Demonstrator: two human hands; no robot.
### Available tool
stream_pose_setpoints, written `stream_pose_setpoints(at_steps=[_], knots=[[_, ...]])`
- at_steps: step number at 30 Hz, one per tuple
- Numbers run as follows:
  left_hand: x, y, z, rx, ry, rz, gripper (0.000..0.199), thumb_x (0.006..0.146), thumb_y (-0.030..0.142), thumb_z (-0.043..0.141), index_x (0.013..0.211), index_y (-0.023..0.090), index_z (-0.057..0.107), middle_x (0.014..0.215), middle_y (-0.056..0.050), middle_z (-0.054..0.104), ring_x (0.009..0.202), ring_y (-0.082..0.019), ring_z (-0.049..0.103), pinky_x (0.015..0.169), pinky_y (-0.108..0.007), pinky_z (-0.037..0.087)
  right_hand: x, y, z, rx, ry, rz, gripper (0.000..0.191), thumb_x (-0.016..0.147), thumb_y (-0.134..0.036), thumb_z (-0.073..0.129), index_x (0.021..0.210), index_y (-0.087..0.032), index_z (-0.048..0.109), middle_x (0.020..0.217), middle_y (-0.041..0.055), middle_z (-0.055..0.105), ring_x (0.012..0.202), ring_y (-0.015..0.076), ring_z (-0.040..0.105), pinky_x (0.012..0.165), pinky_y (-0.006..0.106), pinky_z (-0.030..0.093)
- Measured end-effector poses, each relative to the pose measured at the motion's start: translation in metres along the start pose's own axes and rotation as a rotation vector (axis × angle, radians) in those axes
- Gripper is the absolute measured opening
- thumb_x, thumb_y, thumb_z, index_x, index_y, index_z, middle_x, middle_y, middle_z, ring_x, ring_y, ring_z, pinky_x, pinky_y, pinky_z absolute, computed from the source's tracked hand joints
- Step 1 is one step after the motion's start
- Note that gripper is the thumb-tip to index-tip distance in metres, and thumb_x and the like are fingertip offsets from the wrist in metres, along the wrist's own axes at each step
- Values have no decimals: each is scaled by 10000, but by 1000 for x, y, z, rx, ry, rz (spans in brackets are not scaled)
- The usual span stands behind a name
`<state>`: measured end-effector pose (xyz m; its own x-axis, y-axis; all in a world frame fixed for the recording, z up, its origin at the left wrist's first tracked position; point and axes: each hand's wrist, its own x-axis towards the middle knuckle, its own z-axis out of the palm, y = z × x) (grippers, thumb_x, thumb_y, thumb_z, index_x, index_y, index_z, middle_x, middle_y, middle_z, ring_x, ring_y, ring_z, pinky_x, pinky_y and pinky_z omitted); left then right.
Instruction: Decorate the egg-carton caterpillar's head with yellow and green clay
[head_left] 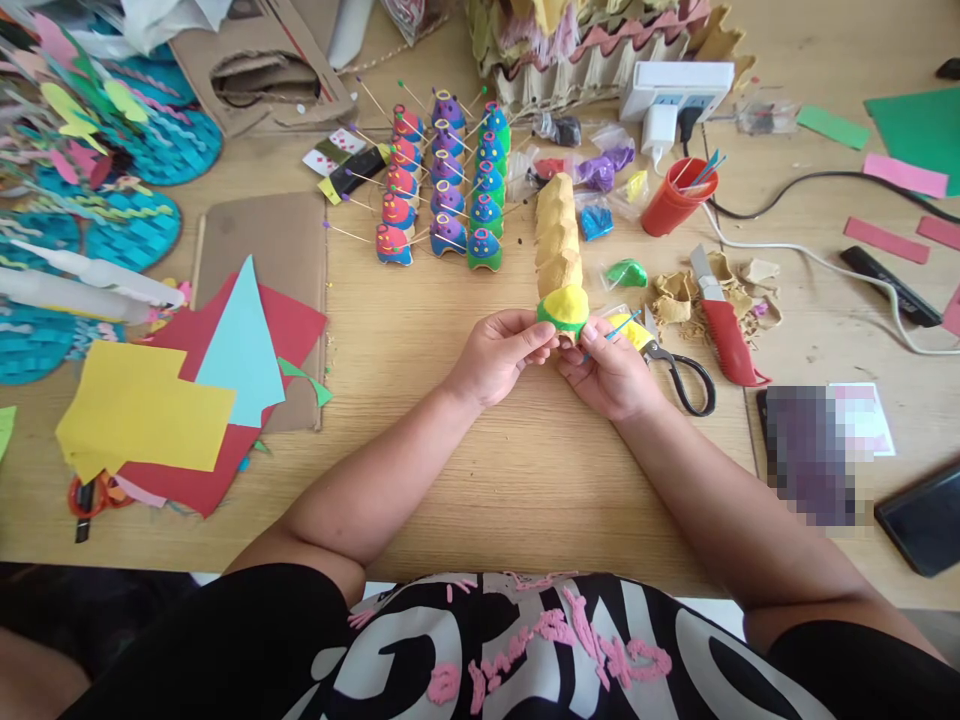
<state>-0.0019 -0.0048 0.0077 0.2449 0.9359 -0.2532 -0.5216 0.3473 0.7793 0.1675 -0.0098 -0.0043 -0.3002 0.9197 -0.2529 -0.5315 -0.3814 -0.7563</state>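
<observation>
Fingertips under the near edge are hard to make out, and the cup's underside is mostly hidden. Scissors [682, 382] are partly covered by the right hand [609, 368]; a pixelated patch [810, 455] masks whatever lies at lower right; the phone [924, 518] and the blue woven discs [131, 235] run off the frame edges. The clay-covered cup [565, 305] is at mid-table, between both hands, at the near end of a bare tan carton strip [556, 235]; can't tell whether the two are joined. Cup has a smooth, rounded yellow top, a green band around its lower part, bare tan showing below. Left hand [504, 355] pinches the band's left side between thumb and fingers; right thumb and fingers pinch its right side. Thin blue stick [624, 324] juts out by the right fingers; can't tell if gripped.
</observation>
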Motion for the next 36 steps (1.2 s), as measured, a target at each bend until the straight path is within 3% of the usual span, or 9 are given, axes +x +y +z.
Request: stream_pose_setpoints(at_steps=[3,7,14,23,31,36], knots=[[0,-1,-2,-13,-25,-2,429,606,476,1073,712,184,777,704,24,760,603,-48,621,594,-191,491,0,0,0,15,5,-3,517,626,-544,1068,754,-211,694,761,-26,585,657,92,384,557,240,336],[0,2,-4,-24,-42,-92,432,631,462,1070,792,169,797,780,4,790,694,-70,707,659,-188,556,1,1,-1,7,-5,-10,506,650,-573,1052,768,-223,705,736,-35,559,655,101,378,573,250,378],[0,5,2,-107,34,-123,350,844,422,954,761,151,750,698,8,742,659,-66,704,626,-166,549,0,0,-1,26,-7,4,501,646,-536,1068,761,-211,704,758,-28,588,651,90,391,564,236,362],[0,3,2,-129,45,-133,351,904,407,905,766,151,710,683,21,724,620,-54,686,596,-148,533,2,3,-3,69,9,21,490,629,-496,1084,776,-183,737,745,-30,620,636,68,432,583,197,441],[0,4,1,-122,-9,-172,432,750,443,1013,744,144,702,697,35,728,611,-32,672,589,-125,528,1,2,-3,67,-21,2,471,659,-508,1069,784,-188,747,735,-35,620,634,66,461,582,189,462],[0,3,1,-89,9,-176,388,818,427,971,752,141,716,705,26,730,614,-35,672,585,-134,524,1,2,-3,87,-36,30,467,649,-501,1076,776,-186,756,753,-24,669,634,60,492,573,169,465]])
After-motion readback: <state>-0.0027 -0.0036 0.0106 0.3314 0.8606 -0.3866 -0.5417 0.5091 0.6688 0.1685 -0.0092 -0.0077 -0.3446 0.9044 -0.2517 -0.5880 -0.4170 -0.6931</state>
